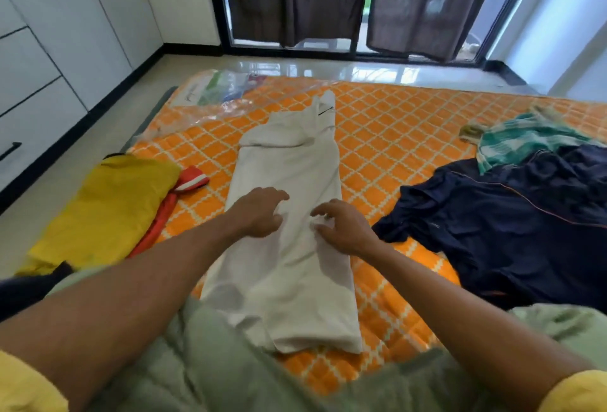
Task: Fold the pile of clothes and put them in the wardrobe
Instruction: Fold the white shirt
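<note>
So the thing to watch here is how the long white cotton garment (289,214) lies. It's already folded into a narrow strip on the orange mattress with the white lattice print (394,135), and its long axis runs straight away from the person: hem end right at their knees, collar end pointing at the dark-curtained window.

Both hands sit about halfway along that strip, side by side. The left hand (259,211) is on the left edge and a touch further up. It's palm down with the fingers loosely bent on the cloth, holding nothing as far as I can see. The right hand (341,227) is on the right edge with its fingers spread and clawed. There's a little ridge of fabric bunched under it, but honestly I can't tell whether it's pinching that or just pressing on it.

My guess is the next fold goes crosswise. The hands already mark the middle, so one end has to come over to meet the other. The hem end is the nearer one, and neither hand has much of an edge over the other.

The rumpled navy blue garment (509,224) on the right looks unfolded. The yellow garment (108,201) lies on the left, with the white wardrobe (49,50) beyond it.
</note>
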